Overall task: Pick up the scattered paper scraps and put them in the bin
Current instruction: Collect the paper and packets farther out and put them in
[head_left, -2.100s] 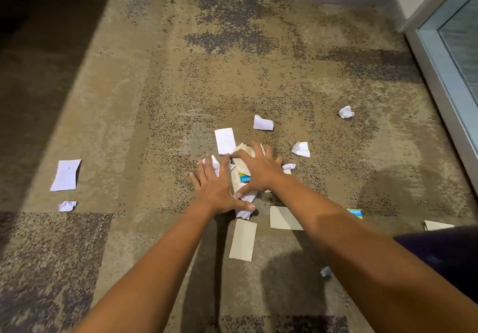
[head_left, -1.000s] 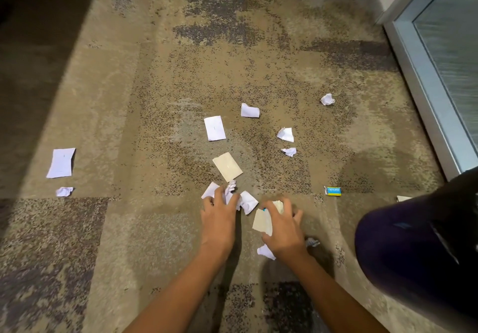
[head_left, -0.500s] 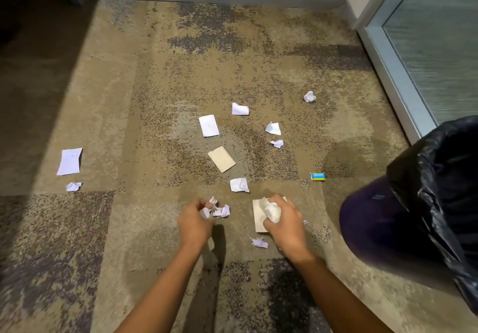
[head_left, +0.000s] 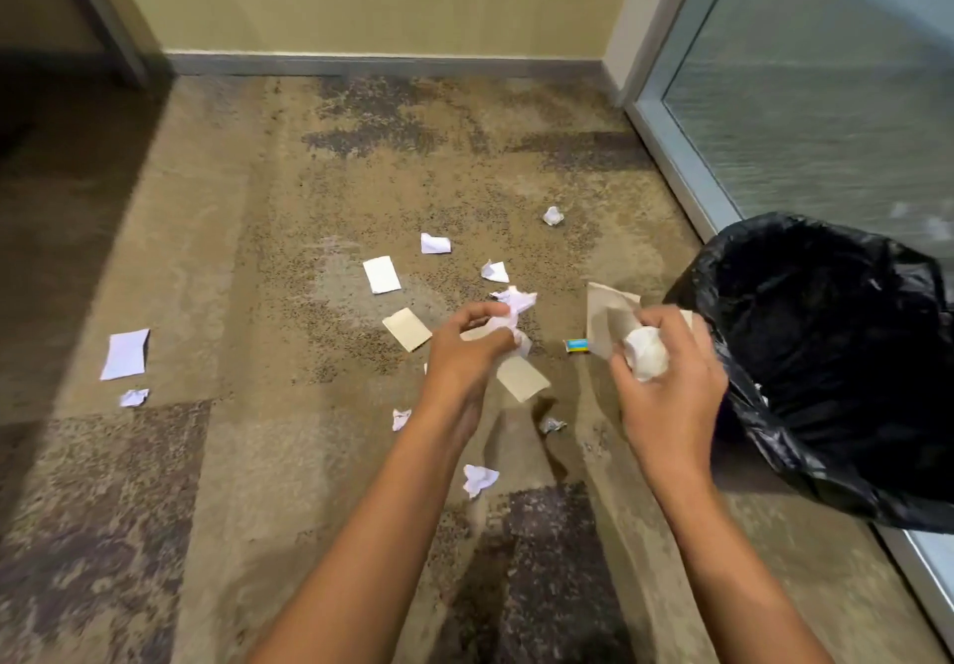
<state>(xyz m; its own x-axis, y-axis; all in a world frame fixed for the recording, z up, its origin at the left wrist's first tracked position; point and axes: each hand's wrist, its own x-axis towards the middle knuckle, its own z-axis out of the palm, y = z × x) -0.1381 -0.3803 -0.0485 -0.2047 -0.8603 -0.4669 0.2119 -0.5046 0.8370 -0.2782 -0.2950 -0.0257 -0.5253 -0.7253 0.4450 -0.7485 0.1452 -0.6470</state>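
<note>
My left hand (head_left: 467,348) is raised above the carpet and grips a bunch of crumpled white scraps (head_left: 511,310). Beside the bin's rim, my right hand (head_left: 666,379) grips a white paper ball (head_left: 645,353) together with a beige sheet (head_left: 606,315). The bin (head_left: 836,364), lined with a black bag, stands at the right with its mouth towards me. Several scraps lie on the carpet: a white slip (head_left: 382,274), beige cards (head_left: 407,329) (head_left: 522,378), a folded white piece (head_left: 434,244), a crumpled ball (head_left: 553,216), a white sheet (head_left: 125,354) far left, and small bits (head_left: 479,478) near my arms.
A small blue and yellow label (head_left: 577,345) lies on the carpet between my hands. A glass door with a metal frame (head_left: 686,168) runs along the right side behind the bin. A wall with a grey baseboard (head_left: 382,65) closes the far end.
Both hands have lifted off the carpet with scraps in them and moved right towards the bin. The bin has come further into view. Some small bits stay on the carpet below.
</note>
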